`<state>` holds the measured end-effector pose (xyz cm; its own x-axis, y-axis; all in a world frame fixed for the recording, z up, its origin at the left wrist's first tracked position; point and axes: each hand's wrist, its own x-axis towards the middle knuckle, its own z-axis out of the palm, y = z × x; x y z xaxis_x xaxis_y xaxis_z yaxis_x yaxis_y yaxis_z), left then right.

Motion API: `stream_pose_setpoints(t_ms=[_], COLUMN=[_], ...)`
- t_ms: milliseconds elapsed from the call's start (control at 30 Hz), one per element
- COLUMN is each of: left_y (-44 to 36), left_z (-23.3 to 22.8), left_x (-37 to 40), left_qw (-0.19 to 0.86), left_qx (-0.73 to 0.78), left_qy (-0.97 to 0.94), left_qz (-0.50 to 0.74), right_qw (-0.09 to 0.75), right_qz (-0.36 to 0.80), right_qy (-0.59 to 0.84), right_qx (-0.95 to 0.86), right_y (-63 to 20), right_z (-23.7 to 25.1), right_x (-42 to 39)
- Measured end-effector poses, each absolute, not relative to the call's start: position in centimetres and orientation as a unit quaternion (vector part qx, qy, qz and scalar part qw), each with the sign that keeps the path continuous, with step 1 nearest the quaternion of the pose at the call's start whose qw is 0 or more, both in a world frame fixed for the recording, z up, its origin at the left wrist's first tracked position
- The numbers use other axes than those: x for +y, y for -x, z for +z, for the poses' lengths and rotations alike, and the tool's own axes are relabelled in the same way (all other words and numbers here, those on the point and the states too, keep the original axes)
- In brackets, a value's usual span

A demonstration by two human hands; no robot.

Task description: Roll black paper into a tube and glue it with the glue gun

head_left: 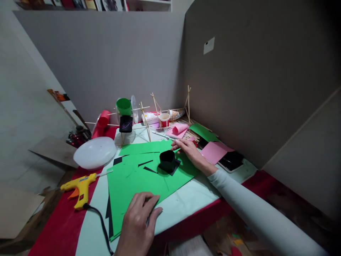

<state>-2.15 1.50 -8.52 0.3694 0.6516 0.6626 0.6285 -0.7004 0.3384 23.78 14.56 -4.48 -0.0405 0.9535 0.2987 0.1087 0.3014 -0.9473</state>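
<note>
A small black paper cylinder point(167, 161) stands upright on a black square of paper point(176, 168), on top of green paper sheets point(138, 188). Just behind and to the right of the cylinder is my right hand point(188, 151), its fingers loosely bent and apart with nothing visible in them. It appears not to grip the cylinder. My left hand point(141, 217) rests at the near edge of the green sheets, thumb apart from relaxed fingers, holding nothing. Thin black paper strips point(150, 170) lie left of the cylinder.
A yellow glue gun point(82, 188) with a black cord lies left, near a white plastic lid point(94, 153). Behind stand stick frames point(146, 122) with a green paper cup point(124, 106), and a red-and-white cup point(164, 121). Pink paper point(216, 152) and a phone point(230, 162) lie right.
</note>
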Motion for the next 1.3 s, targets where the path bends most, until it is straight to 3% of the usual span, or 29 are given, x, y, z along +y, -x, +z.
stream_pose_setpoints(t_ms=[833, 1133, 1300], left_y=[2.2, 2.1, 2.9], left_z=[-7.7, -7.4, -5.6], left_x=[1.2, 1.3, 0.8], left_qw=[0.005, 0.022, 0.088], left_qx=[0.388, 0.397, 0.385], left_qy=[-0.845, -0.836, -0.828], left_qz=[0.367, 0.377, 0.399], right_qw=[0.421, 0.457, 0.511], right_qz=[0.284, 0.379, 0.441], right_qy=[0.482, 0.475, 0.426], right_qx=[-0.714, -0.649, -0.602], right_y=[-22.5, -23.1, -22.6], right_z=[-3.9, -4.1, -2.6], right_x=[14.2, 14.3, 13.9])
